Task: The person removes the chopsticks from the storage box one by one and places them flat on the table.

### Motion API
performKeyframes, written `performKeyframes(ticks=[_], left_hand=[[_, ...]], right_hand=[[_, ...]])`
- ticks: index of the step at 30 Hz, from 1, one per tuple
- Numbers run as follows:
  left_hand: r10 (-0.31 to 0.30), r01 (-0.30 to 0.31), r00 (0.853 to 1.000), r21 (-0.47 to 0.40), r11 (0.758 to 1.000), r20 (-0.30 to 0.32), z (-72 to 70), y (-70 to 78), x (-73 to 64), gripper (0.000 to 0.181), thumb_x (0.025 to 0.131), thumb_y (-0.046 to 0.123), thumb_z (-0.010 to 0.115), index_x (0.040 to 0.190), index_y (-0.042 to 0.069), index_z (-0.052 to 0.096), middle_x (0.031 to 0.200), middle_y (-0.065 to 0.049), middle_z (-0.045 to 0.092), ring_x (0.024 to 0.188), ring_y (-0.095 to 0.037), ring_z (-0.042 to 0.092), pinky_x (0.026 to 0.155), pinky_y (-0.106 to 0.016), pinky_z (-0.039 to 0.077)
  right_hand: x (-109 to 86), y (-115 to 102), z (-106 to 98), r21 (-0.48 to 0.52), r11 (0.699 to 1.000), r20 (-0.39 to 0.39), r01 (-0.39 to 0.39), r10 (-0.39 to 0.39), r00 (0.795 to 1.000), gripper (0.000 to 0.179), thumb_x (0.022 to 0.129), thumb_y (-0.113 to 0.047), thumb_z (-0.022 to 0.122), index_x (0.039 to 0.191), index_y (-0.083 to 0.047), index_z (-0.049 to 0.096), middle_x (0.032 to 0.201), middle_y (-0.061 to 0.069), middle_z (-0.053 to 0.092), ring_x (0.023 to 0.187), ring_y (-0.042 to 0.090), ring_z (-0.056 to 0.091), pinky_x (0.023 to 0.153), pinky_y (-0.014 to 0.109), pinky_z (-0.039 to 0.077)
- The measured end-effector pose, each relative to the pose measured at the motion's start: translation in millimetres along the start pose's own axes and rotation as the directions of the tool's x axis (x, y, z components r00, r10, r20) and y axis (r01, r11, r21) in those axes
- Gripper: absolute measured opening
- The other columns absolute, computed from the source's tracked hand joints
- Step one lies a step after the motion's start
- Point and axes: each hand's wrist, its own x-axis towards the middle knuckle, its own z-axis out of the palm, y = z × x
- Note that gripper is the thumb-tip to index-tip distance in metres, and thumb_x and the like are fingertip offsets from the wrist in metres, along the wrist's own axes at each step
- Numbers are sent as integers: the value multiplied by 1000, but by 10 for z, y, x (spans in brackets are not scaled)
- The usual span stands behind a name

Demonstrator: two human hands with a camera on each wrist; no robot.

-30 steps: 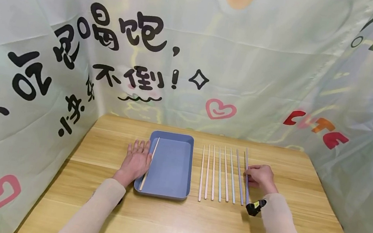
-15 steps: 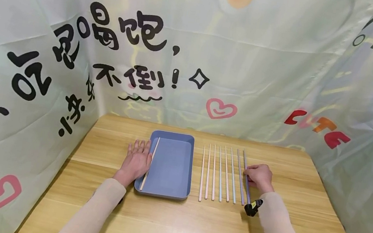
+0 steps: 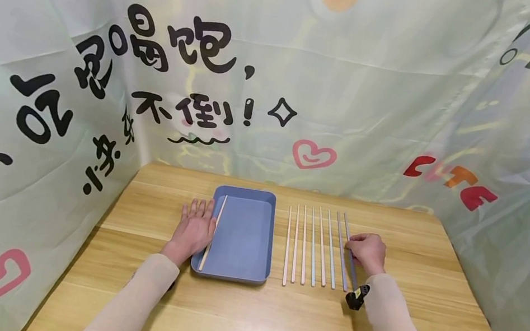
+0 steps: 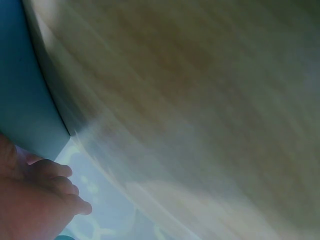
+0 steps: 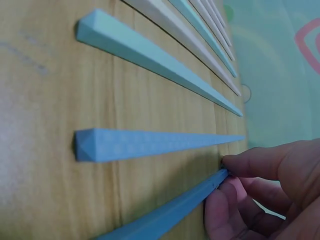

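Note:
Thumb and fingers of my right hand point(image 3: 367, 251) pinch a blue-purple chopstick point(image 5: 170, 212) near its middle, at the right end of a row. A matching blue-purple chopstick point(image 5: 150, 142) lies just left of it on the table. Further left run several pale chopsticks, pink point(image 3: 288, 248) and light blue point(image 3: 331, 248), roughly parallel. My left hand point(image 3: 193, 231) lies with straight fingers over the left rim of a blue tray point(image 3: 245, 236). Inside the tray, along that left side, rests one light wood-coloured chopstick point(image 3: 210, 240), close beside the left hand.
The wooden table point(image 3: 243, 321) reaches back to a printed cloth wall point(image 3: 375, 102), with cloth on the left and right sides too. A black wrist camera point(image 3: 356, 297) sits under the right wrist, close to the thick end of the pinched chopstick.
My right hand has shifted slightly left with its chopstick, whose far end has swung left toward its neighbour. The left hand and the tray stay put.

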Motion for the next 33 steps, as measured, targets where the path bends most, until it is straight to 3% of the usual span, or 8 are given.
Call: performKeyframes(ticks=[7,13,23,28,33], left_hand=[[5,-5,1000,13,1000,-17,12,-7,8,62,114,31,32,166,-1,24,167,-31,32,159,-52,22,128,-71,13],[9,-9,1000,-8,1000,-18,13,-11,8,61,114,30,33,166,0,24,167,-31,32,159,-52,21,128,-71,12],[10,-10,1000,3,1000,-18,-2,-13,4,62,114,30,33,166,-1,24,167,-32,32,159,-52,21,127,-71,12],[7,-7,1000,9,1000,-16,7,-12,1,62,114,31,34,166,0,24,167,-31,33,159,-52,22,127,-71,14],[6,-6,1000,9,1000,-23,27,-11,3,62,114,31,33,166,0,25,167,-30,33,159,-52,22,128,-71,14]], right_hand=[[-64,-72,39,-47,999,-9,5,-6,1000,34,95,-20,71,118,5,74,110,24,75,72,20,66,58,30,56],[-126,-207,87,-109,993,-24,48,-50,998,38,95,-22,68,122,4,72,122,27,72,93,36,69,71,40,55],[-139,-582,269,-44,994,-10,101,-102,995,39,99,-23,66,126,5,70,131,29,68,106,39,68,88,49,57],[-185,-827,440,-36,990,8,137,-137,991,38,100,-23,67,125,4,72,130,27,70,106,38,69,88,48,57],[-223,-1053,658,44,989,28,139,-140,990,35,98,-22,71,124,2,73,115,23,76,84,26,73,70,33,58]])
